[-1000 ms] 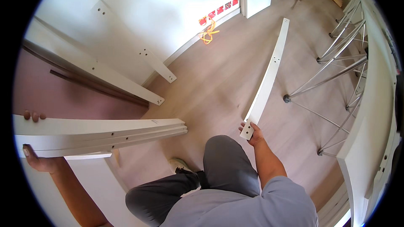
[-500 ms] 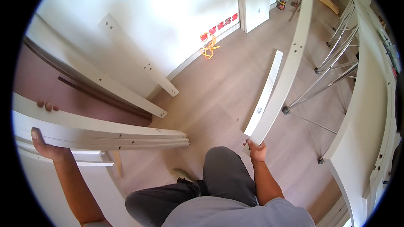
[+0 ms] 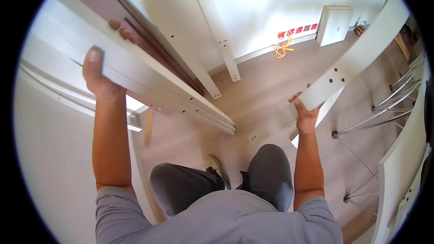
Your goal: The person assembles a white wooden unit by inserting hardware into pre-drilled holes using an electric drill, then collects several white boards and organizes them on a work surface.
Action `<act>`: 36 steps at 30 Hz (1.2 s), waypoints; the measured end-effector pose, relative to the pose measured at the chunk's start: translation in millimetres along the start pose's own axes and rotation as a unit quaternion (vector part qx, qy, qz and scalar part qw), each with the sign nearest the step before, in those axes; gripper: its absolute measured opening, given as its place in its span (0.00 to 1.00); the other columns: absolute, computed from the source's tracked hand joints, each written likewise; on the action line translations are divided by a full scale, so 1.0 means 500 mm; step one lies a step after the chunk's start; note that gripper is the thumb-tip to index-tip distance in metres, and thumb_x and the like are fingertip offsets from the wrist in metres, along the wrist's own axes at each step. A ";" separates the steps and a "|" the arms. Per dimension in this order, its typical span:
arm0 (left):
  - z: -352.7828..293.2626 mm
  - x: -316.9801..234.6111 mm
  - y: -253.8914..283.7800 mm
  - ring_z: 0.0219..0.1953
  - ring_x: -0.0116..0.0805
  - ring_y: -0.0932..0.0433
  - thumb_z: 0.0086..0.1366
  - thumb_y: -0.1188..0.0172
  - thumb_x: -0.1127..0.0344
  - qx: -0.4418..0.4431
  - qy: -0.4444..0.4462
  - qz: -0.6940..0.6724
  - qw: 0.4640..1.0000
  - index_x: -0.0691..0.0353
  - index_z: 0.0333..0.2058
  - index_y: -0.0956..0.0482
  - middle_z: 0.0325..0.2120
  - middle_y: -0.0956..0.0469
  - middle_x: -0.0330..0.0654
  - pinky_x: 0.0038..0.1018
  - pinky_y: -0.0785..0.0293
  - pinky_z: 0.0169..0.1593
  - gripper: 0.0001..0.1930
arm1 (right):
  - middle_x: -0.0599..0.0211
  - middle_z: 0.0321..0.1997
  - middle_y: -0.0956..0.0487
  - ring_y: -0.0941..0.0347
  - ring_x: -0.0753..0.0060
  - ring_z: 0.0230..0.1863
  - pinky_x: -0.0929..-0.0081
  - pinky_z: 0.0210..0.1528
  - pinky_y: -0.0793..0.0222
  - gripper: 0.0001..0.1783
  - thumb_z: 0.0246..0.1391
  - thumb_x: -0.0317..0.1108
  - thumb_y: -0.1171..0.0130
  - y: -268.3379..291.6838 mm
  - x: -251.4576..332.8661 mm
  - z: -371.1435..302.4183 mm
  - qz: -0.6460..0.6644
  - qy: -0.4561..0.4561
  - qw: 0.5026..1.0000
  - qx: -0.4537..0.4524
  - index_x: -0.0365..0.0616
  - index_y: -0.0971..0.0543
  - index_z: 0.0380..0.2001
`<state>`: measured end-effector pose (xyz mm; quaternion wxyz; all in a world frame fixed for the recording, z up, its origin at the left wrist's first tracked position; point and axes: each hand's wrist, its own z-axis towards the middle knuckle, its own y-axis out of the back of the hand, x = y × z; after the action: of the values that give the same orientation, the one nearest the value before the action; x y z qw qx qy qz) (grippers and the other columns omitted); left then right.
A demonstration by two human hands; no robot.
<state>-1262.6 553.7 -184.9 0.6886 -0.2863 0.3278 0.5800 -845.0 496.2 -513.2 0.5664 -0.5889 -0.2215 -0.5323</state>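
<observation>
My left hand [image 3: 106, 83] is closed around a stack of long white boards [image 3: 167, 81], thumb on the near face and fingertips over the far edge. The stack slants down toward the floor in front of my feet, and small holes show near its lower end. On the right, my right hand [image 3: 306, 116] grips a long white board [image 3: 357, 56] near its lower end. That board has several dark holes and rises toward the upper right; its low end is smeared. Beneath it, a narrow white strip [image 3: 329, 108] is partly hidden.
Two drilled white boards, one a narrow plank [image 3: 212, 22], lean at the wall. Flat white panels [image 3: 333, 25] stand farther right, past an orange cord [image 3: 283, 47]. Chrome wire legs [image 3: 361, 126] and a white panel [image 3: 398, 167] line the right side.
My view has turned rightward. The left-hand stack now tilts more steeply, its held end raised. The right-hand board has swung toward a flatter slant and lifted off the strip.
</observation>
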 end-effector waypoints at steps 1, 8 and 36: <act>0.001 -0.004 0.000 0.52 0.44 0.27 0.60 0.42 0.43 0.028 0.014 0.003 1.000 0.65 0.60 0.32 0.54 0.28 0.51 0.42 0.29 0.57 0.37 | 0.60 0.45 0.21 0.23 0.64 0.46 0.62 0.52 0.25 0.34 0.55 0.22 0.36 -0.030 0.001 0.004 -0.012 0.011 0.999 0.028 0.35 0.35 0.64; -0.002 0.010 -0.016 0.44 0.42 0.20 0.58 0.38 0.42 0.018 -0.024 -0.031 0.999 0.71 0.54 0.27 0.47 0.22 0.51 0.36 0.22 0.48 0.37 | 0.65 0.42 0.17 0.20 0.72 0.46 0.72 0.51 0.25 0.12 0.58 0.25 0.34 -0.206 0.019 0.107 -0.031 -0.026 0.993 0.107 0.37 0.20 0.45; -0.042 -0.009 -0.030 0.49 0.38 0.21 0.52 0.23 0.51 -0.096 -0.031 -0.013 0.995 0.66 0.60 0.35 0.48 0.23 0.46 0.36 0.25 0.53 0.44 | 0.58 0.48 0.19 0.23 0.63 0.51 0.65 0.52 0.26 0.36 0.55 0.58 0.36 -0.460 -0.177 -0.017 -0.127 0.166 0.920 0.332 0.38 0.26 0.54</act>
<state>-1250.9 532.1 -194.4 0.6751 -0.3370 0.2456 0.6085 -1076.5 578.8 -493.5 0.6858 -0.2371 -0.3615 -0.5855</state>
